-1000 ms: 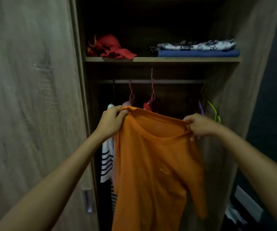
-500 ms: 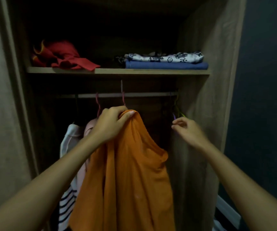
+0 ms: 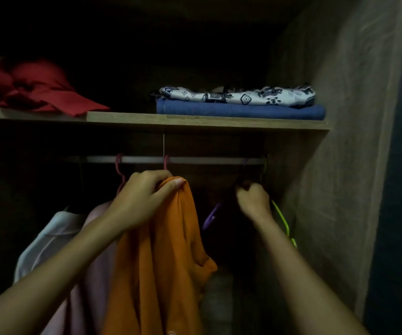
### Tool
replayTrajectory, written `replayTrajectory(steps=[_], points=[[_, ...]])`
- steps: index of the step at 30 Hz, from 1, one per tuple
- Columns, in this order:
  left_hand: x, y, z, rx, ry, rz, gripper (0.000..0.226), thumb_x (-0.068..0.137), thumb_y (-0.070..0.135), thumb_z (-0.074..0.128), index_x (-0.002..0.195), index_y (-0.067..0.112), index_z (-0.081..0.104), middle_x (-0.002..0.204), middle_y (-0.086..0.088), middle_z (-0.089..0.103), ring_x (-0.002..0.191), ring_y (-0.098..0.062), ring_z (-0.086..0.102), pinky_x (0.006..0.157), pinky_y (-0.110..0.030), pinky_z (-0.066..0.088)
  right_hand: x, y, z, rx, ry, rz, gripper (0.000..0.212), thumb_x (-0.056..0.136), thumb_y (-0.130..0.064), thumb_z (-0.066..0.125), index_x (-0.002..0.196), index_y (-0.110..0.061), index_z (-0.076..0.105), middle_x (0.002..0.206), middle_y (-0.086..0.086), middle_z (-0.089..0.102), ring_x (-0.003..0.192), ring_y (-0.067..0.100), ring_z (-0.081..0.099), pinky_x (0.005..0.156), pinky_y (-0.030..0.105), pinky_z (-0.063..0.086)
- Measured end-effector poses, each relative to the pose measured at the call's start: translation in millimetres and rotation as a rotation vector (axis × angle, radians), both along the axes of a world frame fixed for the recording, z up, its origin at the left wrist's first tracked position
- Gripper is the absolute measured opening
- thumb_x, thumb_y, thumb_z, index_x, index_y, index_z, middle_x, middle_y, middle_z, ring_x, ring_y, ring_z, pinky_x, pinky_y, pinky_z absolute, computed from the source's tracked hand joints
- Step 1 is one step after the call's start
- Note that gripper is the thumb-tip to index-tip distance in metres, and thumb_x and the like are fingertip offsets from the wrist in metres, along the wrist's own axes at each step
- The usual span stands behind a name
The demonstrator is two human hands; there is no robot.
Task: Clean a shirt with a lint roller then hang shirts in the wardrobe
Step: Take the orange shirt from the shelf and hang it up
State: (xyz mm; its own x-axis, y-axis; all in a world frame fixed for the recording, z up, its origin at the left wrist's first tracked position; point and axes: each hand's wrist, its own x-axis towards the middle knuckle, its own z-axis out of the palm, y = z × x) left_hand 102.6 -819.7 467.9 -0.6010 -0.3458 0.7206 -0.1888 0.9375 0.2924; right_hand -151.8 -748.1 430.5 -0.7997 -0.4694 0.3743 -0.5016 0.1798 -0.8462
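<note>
Dim wood-grain wardrobe (image 3: 335, 117) fills the view, interior mostly in shadow. Wooden shelf (image 3: 195, 122) runs across the upper part; pale metal hanging rail (image 3: 195, 160) sits just below it. On the shelf, left: crumpled red cloth pile (image 3: 38, 90). Right: folded blue garment (image 3: 238, 110) with a folded white black-patterned garment (image 3: 238, 95) stacked on top. Orange short-sleeved shirt (image 3: 161, 257) hangs down in front of the rail zone, centre frame, not on the rail, bunched at its top in the left hand (image 3: 142, 199), which is clenched around the fabric with the thumb pressed on the top fold. Just left of it, partly behind the left forearm, a pale pink garment (image 3: 93, 274) and a white garment (image 3: 50, 238) hang from the rail; pink hanger hook (image 3: 119, 170) is over the rail above them. Right hand (image 3: 253, 199) is up near the rail's right end, fingers curled closed at a dark hanger neck; too dark to tell exactly what it pinches. Purple plastic hanger (image 3: 212, 216) hangs just left of that hand, lime-green plastic hanger (image 3: 283, 221) just right, near the wardrobe side wall.
</note>
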Motion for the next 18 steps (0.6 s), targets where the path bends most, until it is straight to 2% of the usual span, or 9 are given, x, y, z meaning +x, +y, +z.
replayTrajectory(steps=[4, 6, 10, 12, 15, 18], points=[[-8, -10, -2, 0.011, 0.002, 0.04, 0.028, 0.095, 0.044, 0.045, 0.084, 0.029, 0.067, 0.074, 0.01, 0.065, 0.075, 0.003, 0.061, 0.059, -0.014, 0.042, -36, -29, -2, -0.011, -0.082, 0.097, 0.038, 0.096, -0.025, 0.05, 0.132, -0.012, 0.056, 0.127, 0.02, 0.061, 0.112, 0.038, 0.06, 0.091, 0.042, 0.05], [-9, -14, -2, 0.023, 0.012, 0.053, 0.027, 0.095, 0.042, 0.046, 0.083, 0.03, 0.067, 0.073, 0.012, 0.064, 0.076, 0.004, 0.061, 0.06, -0.013, 0.044, -41, -38, -4, -0.062, -0.185, 0.178, 0.037, 0.098, -0.023, 0.049, 0.134, -0.014, 0.052, 0.114, 0.015, 0.061, 0.096, 0.029, 0.06, 0.074, 0.035, 0.05], [-11, -20, -3, 0.022, 0.002, 0.088, 0.026, 0.094, 0.044, 0.045, 0.084, 0.032, 0.066, 0.076, 0.013, 0.065, 0.079, 0.005, 0.061, 0.062, -0.014, 0.047, -37, -45, 3, -0.188, -0.272, 0.286, 0.027, 0.098, -0.01, 0.045, 0.12, -0.025, 0.052, 0.079, 0.003, 0.057, 0.063, 0.015, 0.051, 0.05, 0.02, 0.044], [-11, -23, -3, 0.002, 0.011, 0.112, 0.024, 0.095, 0.042, 0.047, 0.078, 0.035, 0.063, 0.072, 0.014, 0.063, 0.077, 0.007, 0.06, 0.059, -0.011, 0.044, -31, -49, 11, -0.279, -0.25, 0.303, 0.024, 0.099, -0.011, 0.046, 0.119, -0.02, 0.055, 0.071, 0.0, 0.057, 0.054, 0.011, 0.051, 0.037, 0.013, 0.039], [-6, -25, -3, -0.003, 0.036, 0.14, 0.025, 0.096, 0.037, 0.05, 0.073, 0.034, 0.06, 0.066, 0.01, 0.061, 0.072, 0.006, 0.06, 0.059, -0.008, 0.042, -14, -47, 19, -0.34, -0.235, 0.351, 0.014, 0.099, -0.02, 0.049, 0.104, -0.012, 0.059, 0.048, 0.001, 0.061, 0.035, 0.006, 0.055, 0.032, 0.013, 0.036], [4, -29, -3, -0.011, 0.057, 0.178, 0.03, 0.095, 0.038, 0.052, 0.073, 0.023, 0.065, 0.065, 0.005, 0.061, 0.065, 0.003, 0.058, 0.056, -0.014, 0.04, 7, -36, 24, -0.265, -0.182, 0.38, 0.032, 0.098, -0.034, 0.049, 0.086, -0.009, 0.065, 0.044, 0.001, 0.061, 0.033, 0.007, 0.054, 0.034, 0.015, 0.036]])
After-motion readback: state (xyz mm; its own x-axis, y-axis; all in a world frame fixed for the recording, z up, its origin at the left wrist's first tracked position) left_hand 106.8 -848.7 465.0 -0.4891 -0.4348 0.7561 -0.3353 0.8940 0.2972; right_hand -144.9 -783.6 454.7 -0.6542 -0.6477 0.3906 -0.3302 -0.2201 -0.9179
